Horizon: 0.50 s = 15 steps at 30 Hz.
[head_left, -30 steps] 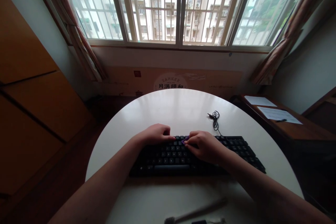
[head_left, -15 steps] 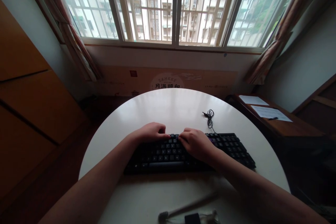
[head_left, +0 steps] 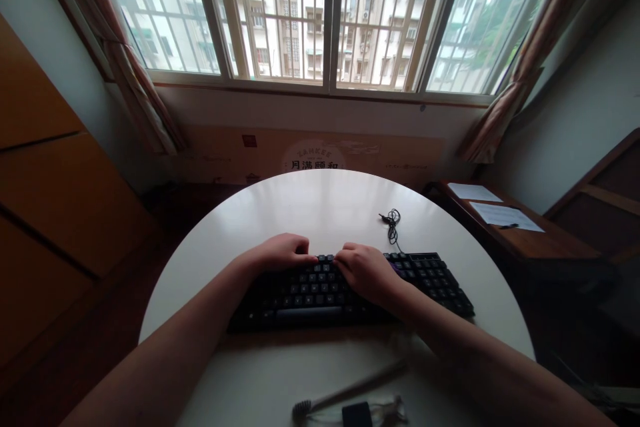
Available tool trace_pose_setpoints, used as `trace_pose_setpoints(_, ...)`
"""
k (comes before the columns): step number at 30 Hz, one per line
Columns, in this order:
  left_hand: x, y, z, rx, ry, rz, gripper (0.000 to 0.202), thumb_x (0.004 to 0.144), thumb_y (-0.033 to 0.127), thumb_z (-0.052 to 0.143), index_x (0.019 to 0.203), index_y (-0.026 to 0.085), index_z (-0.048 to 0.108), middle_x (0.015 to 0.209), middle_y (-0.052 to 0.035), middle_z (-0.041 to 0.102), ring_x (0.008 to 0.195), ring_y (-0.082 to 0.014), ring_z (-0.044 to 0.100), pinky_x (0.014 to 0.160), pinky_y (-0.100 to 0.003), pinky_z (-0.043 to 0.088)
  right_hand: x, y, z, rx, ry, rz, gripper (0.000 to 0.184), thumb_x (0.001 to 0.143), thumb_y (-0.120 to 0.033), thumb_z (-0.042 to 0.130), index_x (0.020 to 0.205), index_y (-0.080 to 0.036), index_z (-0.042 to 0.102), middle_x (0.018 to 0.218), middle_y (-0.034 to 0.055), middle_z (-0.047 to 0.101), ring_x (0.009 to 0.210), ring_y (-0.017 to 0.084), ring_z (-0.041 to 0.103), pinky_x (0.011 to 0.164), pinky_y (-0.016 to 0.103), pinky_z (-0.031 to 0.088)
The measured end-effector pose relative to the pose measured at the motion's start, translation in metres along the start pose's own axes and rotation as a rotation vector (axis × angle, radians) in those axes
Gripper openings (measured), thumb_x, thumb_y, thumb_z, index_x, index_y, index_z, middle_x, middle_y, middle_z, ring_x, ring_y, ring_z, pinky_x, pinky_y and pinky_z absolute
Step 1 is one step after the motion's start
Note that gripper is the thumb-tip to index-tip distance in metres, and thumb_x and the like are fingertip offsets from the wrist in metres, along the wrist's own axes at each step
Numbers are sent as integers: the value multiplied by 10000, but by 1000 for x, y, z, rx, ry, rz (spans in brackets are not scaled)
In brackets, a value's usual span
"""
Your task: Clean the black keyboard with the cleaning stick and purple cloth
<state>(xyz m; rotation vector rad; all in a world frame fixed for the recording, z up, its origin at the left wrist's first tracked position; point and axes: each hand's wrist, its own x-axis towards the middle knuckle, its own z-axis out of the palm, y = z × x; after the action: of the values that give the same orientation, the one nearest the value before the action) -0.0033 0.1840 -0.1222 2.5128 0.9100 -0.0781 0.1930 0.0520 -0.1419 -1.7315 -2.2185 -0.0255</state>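
Observation:
A black keyboard (head_left: 430, 283) lies across the round white table (head_left: 325, 203). My left hand (head_left: 277, 253) is curled into a loose fist at the keyboard's far left edge, its thumb touching the top row. My right hand (head_left: 367, 271) rests on the middle keys with its fingers bent and pinched together near the top row. Whatever the fingertips hold is hidden under the hand. The two hands nearly touch each other.
The keyboard's coiled black cable (head_left: 391, 227) lies behind it. A thin brush (head_left: 350, 390), a small dark block (head_left: 357, 413) and some metal bits lie at the near edge. A low wooden stand with papers (head_left: 493, 213) is at the right, and a printed cardboard box (head_left: 313, 157) sits under the window.
A small purple thing showed at my right fingertips a second ago and is now hidden. My right hand has shifted slightly left along the top row. The view has drifted to the right.

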Motion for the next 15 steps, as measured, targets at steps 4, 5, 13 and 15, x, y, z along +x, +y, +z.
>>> trace_pose_setpoints(4,0,1,0,13,11,-1,429,787,625,532,773,202,605,787,-10,657,726,-183,570,582,-257,362,2,-6,4,-23,14,4,300,974,-310,423,846,-205,674,855,12,640,698,129,579,621,257,339)
trace_pose_setpoints(5,0,1,0,17,14,-1,433,785,629,531,773,202,605,787,-10,657,726,-184,570,582,-257,361,2,-8,4,-33,16,15,308,976,-309,417,838,-201,671,852,15,640,694,129,578,619,258,337)
trace_pose_setpoints(13,2,-4,2,19,26,17,431,783,630,531,757,205,603,762,-1,645,717,-178,565,573,-254,355,7,-18,6,-53,8,21,316,984,-306,397,851,-199,663,867,26,645,697,135,577,615,255,325)
trace_pose_setpoints(15,2,-5,3,11,27,16,430,781,630,534,759,206,603,759,1,645,713,-177,564,574,-255,359,8,-15,2,-55,-14,-4,305,977,-298,411,848,-198,669,857,28,647,698,136,581,608,255,320)
